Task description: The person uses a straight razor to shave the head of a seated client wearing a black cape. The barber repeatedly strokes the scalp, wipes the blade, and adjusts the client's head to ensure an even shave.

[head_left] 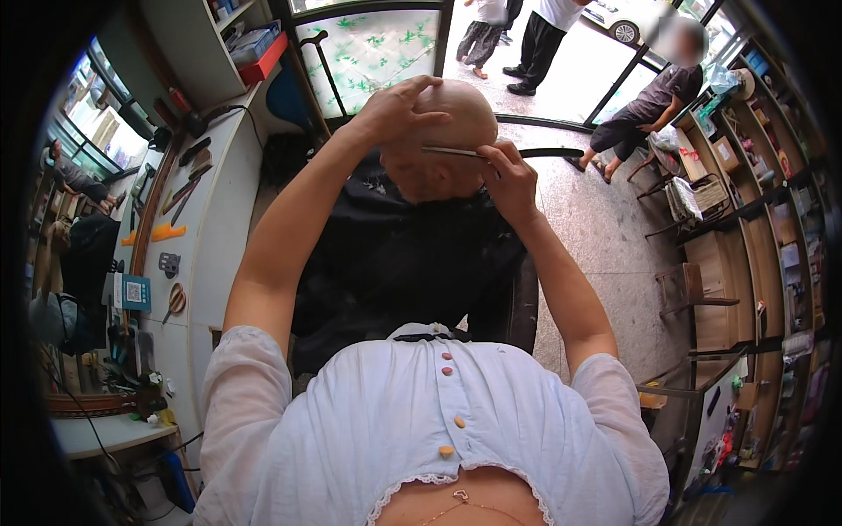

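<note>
A person's shaved head [469,110] is in front of me, above a black cape [395,272] that covers the body. My left hand [399,110] lies on the scalp at its left side, fingers stretched out and spread. With thumb and fingertips, my right hand [510,182] grips a straight razor [454,152] at the right side of the head. The blade points left across the skin near the ear, and the dark handle sticks out to the right. Whether the edge touches the skin, I cannot tell. A few pale clippings lie on the cape.
Along the left runs a white counter [215,210] with scissors [175,301], combs and an orange comb [156,234] below a mirror. At right are shelves [754,254], a chair [697,197] and a standing person [653,110]. A cane [324,70] leans by the glass door.
</note>
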Demonstrator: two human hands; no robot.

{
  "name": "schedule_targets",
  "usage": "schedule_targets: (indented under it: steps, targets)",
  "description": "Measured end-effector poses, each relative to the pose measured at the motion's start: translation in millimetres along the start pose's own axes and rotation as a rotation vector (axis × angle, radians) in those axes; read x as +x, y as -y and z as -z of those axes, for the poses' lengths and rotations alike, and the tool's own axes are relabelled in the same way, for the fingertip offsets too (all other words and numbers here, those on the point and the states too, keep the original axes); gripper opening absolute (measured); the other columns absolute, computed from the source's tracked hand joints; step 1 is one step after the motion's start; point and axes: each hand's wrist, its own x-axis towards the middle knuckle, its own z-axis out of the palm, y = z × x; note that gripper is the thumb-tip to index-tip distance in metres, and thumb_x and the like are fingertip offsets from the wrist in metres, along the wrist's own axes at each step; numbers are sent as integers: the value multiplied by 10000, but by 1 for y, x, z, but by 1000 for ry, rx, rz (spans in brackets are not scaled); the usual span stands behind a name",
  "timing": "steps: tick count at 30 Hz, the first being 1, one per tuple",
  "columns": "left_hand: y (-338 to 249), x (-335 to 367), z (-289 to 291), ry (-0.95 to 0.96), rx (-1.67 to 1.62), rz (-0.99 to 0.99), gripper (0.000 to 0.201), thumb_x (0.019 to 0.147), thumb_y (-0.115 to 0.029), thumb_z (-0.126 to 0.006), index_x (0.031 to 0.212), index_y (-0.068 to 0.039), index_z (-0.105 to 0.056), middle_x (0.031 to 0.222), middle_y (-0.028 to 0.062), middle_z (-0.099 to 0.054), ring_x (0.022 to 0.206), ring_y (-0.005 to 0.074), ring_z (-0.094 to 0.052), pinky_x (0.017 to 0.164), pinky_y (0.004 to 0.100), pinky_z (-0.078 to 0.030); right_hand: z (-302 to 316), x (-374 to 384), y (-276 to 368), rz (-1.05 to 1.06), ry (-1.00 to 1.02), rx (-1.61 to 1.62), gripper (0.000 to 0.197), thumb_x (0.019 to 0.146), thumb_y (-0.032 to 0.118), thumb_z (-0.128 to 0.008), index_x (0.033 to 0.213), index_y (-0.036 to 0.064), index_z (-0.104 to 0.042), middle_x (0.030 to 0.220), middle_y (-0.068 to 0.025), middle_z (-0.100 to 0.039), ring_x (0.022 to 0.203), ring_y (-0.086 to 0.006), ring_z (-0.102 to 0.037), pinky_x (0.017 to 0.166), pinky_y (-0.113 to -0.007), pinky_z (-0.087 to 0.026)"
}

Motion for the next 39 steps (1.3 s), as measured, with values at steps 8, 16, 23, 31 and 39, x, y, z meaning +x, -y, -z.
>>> schedule_targets:
  steps: [8, 16, 23, 31, 39]
  targets:
    - [-4, -2, 2, -4, -3, 43, 716, 731, -587, -676, 1283, -168, -499, 1185, 165, -589, 1072, 329, -584, 914, 406, -465, 2, -1, 3, -34, 3, 2, 195, 746, 80, -687, 932, 123, -645, 855, -27, -603, 654, -230, -623, 578, -334, -504]
    - [11, 0, -8, -58, 8, -78, 741, 736, -576, -679, 1306, -153, -465, 1172, 189, -581, 1086, 349, -568, 932, 396, -453, 0, 7, 11, -198, -76, 161, 167, 776, 65, -670, 934, 110, -639, 850, -36, -591, 618, -191, -602, 575, -304, -491]
    - [7, 5, 4, 100, -93, 122, 711, 775, -665, -579, 1286, -188, -452, 1069, 230, -608, 1037, 371, -591, 860, 408, -473, 6, 18, -2, -337, -54, 337, 120, 804, 67, -697, 914, 58, -650, 852, -54, -587, 659, -142, -602, 599, -253, -494]
    - [-25, 26, 14, 123, 223, 84, 759, 701, -697, -629, 1067, -44, -502, 860, 234, -648, 876, 384, -641, 768, 412, -501, 9, 32, -27, -359, -27, 515, 105, 815, 75, -694, 907, 38, -661, 862, -62, -604, 694, -133, -616, 602, -255, -502]
    - [-20, 29, 9, 73, 235, 96, 779, 653, -717, -660, 1030, -53, -506, 824, 243, -650, 855, 392, -648, 749, 418, -503, 6, 27, -20, -338, 35, 433, 108, 816, 88, -684, 915, 57, -656, 857, -62, -606, 712, -162, -625, 623, -275, -507]
